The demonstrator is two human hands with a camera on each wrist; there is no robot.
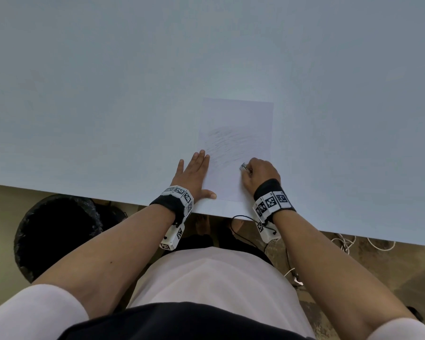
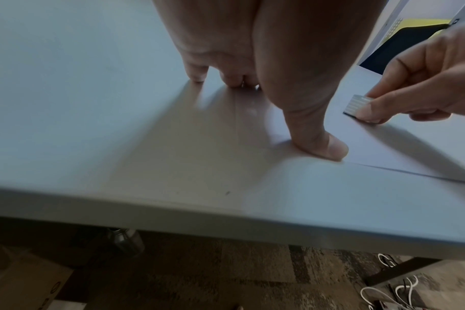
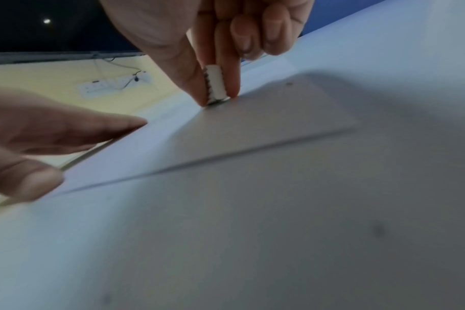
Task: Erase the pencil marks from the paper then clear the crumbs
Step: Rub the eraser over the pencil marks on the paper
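A white sheet of paper [image 1: 238, 119] lies on the pale table near its front edge, with grey pencil scribbles [image 1: 231, 143] across its middle. My left hand [image 1: 194, 173] lies flat, fingers straight, on the sheet's left edge, its thumb [image 2: 324, 144] pressing the near corner. My right hand [image 1: 260, 174] pinches a small white ribbed eraser [image 3: 215, 86] between thumb and forefinger, its lower end touching the paper at the scribbles' near right. The eraser [image 2: 357, 103] also shows from the left wrist, and its tip [image 1: 243, 166] pokes out in the head view.
The table's front edge [image 1: 108, 198] runs just behind my wrists. A black bin [image 1: 57, 231] stands on the floor below at left. White cables [image 1: 341, 241] lie on the floor at right. A dark and yellow object [image 2: 406, 42] stands beyond the table.
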